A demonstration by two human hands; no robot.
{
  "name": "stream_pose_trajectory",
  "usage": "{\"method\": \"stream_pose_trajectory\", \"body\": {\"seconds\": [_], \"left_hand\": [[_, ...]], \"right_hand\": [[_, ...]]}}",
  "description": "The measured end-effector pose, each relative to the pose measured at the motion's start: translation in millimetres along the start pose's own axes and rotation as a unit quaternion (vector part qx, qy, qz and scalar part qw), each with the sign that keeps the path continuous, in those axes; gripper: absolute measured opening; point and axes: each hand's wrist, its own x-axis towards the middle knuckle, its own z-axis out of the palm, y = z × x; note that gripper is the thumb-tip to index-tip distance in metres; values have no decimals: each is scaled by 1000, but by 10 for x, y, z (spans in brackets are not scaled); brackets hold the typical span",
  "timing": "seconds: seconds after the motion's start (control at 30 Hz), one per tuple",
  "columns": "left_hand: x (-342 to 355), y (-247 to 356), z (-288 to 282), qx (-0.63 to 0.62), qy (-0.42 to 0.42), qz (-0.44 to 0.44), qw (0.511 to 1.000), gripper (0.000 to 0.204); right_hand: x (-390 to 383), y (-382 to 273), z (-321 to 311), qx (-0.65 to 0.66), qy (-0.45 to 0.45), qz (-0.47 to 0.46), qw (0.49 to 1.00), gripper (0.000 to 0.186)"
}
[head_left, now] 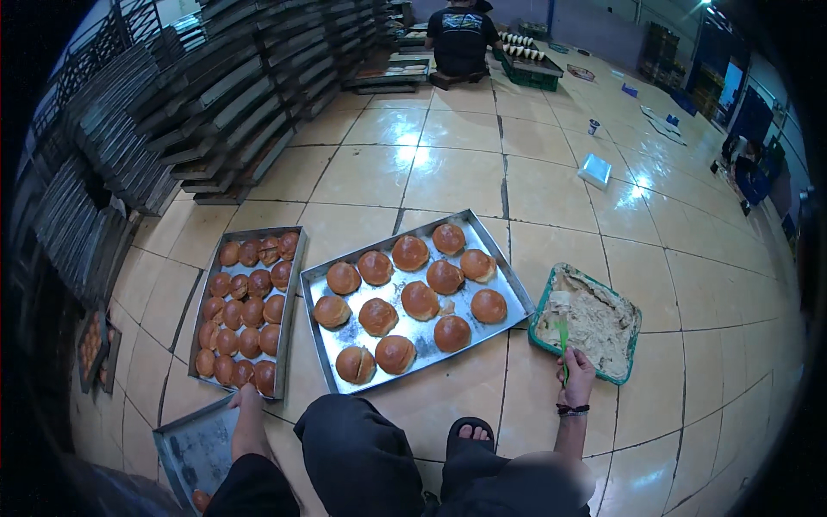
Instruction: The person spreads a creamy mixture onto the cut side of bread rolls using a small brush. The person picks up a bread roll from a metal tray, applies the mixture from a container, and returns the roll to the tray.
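My right hand (pixel 575 379) gripped a green utensil (pixel 563 336) over pale cream (pixel 599 332) in the green tub (pixel 637 349), while my left hand (pixel 247 396), its grip hidden, was at the narrow bun tray's (pixel 289 314) near edge.

With our right hand (pixel 575 379) we hold a green spreader (pixel 563 338) over the near-left edge of a tub (pixel 638 332) of pale filling (pixel 599 323). Our left hand (pixel 248 398) is at the near edge of a narrow tray (pixel 291 319), tightly packed with buns (pixel 253 312). Between them, a wide tray (pixel 508 284) carries buns spaced apart out to its edges.
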Motion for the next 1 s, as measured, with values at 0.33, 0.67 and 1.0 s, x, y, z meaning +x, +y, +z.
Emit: {"method": "stream_pose_trajectory", "body": {"seconds": [0.33, 0.67, 1.0], "left_hand": [[332, 377, 96, -147, -268, 2, 952, 30], [-662, 1193, 623, -289, -192, -18, 938, 12], [-1494, 715, -51, -301, -376, 39, 875, 52]], "right_hand": [[3, -10, -24, -20, -15, 22, 999, 13], [-58, -216, 273, -27, -26, 6, 999, 11], [-44, -131, -150, -44, 15, 17, 999, 19]]}}
